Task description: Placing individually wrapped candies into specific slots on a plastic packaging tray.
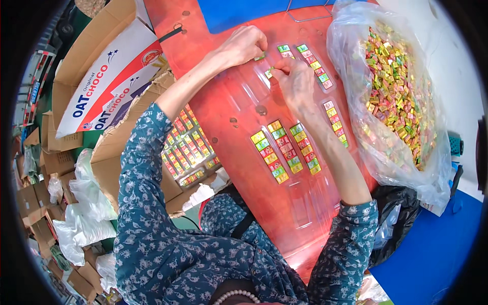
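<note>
At the far part of the red table (pixel 211 109), my left hand (pixel 245 46) is closed in a pinch, with a small green wrapped candy (pixel 260 56) at its fingertips. My right hand (pixel 297 81) is closed too, its thumb and forefinger pinched at a wrapped candy (pixel 269 74) by a clear plastic tray (pixel 247 84). The fingers partly hide what each pinch holds. Just beyond the right hand lies a filled tray (pixel 316 66) with a row of coloured candies. Nearer me are more filled rows (pixel 269 156), and another filled tray (pixel 335 123) lies beside my right forearm.
On the right stands a large clear bag (pixel 394 101) of loose wrapped candies. An open cardboard box (pixel 195 149) at the left holds stacked filled trays. Clear trays (pixel 306 203) lie near me. A blue surface (pixel 244 12) borders the far edge.
</note>
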`<act>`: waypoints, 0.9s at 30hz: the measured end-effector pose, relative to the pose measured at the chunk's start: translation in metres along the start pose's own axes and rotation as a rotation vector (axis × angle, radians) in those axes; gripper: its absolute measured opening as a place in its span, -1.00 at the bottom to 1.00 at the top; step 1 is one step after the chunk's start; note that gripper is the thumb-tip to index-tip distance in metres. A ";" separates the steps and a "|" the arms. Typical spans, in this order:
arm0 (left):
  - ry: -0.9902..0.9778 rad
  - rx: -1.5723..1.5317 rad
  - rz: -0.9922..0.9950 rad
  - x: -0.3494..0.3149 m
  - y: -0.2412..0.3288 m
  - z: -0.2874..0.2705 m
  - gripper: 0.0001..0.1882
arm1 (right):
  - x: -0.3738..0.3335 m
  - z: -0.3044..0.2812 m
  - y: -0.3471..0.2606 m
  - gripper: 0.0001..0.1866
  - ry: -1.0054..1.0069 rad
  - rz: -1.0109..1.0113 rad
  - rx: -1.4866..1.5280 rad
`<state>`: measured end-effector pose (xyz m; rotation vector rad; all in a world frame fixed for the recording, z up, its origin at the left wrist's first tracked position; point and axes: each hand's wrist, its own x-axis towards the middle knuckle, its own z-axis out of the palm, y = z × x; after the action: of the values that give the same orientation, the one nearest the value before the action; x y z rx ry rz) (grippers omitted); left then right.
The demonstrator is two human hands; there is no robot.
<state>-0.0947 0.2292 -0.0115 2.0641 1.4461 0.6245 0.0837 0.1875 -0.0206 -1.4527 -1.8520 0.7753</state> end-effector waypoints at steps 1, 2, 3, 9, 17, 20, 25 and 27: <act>-0.008 0.007 -0.020 -0.005 0.004 0.001 -0.84 | -0.005 -0.003 -0.003 -0.89 -0.002 0.002 -0.002; -0.014 0.017 -0.035 -0.007 0.007 0.000 -0.84 | -0.008 -0.006 -0.006 -0.89 -0.005 -0.029 -0.038; -0.015 0.016 -0.033 -0.009 0.010 -0.001 -0.84 | -0.010 -0.008 -0.009 -0.89 -0.008 -0.059 -0.075; 0.015 -0.012 -0.038 -0.011 0.014 -0.002 -0.85 | -0.012 -0.014 -0.016 -0.89 -0.054 0.051 0.066; 0.088 0.040 -0.019 -0.007 0.011 0.004 -0.84 | -0.010 -0.013 -0.005 -0.89 -0.027 -0.067 -0.110; 0.098 0.118 0.010 -0.008 0.010 0.005 -0.87 | -0.010 -0.014 -0.009 -0.88 -0.044 -0.070 -0.179; 0.129 0.097 0.007 -0.007 0.010 0.006 -0.87 | -0.008 -0.013 -0.008 -0.89 -0.038 -0.055 -0.173; 0.145 0.048 -0.005 -0.007 0.010 0.006 -0.85 | -0.006 -0.011 -0.005 -0.90 -0.034 -0.019 -0.081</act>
<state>-0.0865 0.2190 -0.0096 2.0874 1.5609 0.7585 0.0908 0.1814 -0.0104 -1.4782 -1.9404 0.7266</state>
